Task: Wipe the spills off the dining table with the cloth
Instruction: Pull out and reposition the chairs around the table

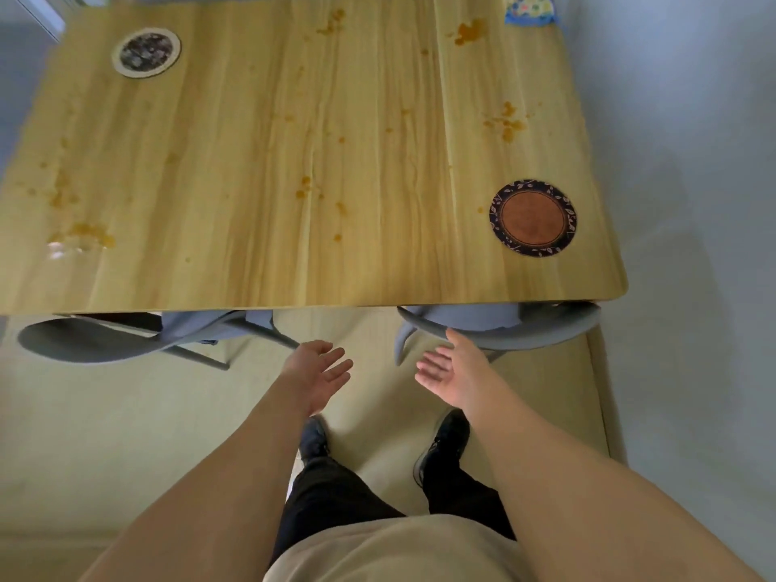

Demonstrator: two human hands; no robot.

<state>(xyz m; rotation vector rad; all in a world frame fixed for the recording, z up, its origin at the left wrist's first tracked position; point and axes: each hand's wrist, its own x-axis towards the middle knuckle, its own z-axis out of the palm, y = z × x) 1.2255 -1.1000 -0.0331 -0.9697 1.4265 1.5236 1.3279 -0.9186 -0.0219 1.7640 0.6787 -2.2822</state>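
a: right hand [451, 378] was spread, palm up, holding nothing, short of the table [260, 262]'s near edge; left hand [321, 373] the same.
b: cloth [530, 9]?
a: at the far right corner, well apart from both hands, straight across on the right hand's side. long axis looked parallel to the far edge; mostly cropped.
b: spills [506, 119] unwiped.

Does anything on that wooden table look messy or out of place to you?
Yes. Orange-brown spills dot the dining table: splotches near the far right, above the brown coaster, and a wet patch at the near left. The cloth lies unused at the far right corner. Left hand and right hand are empty.
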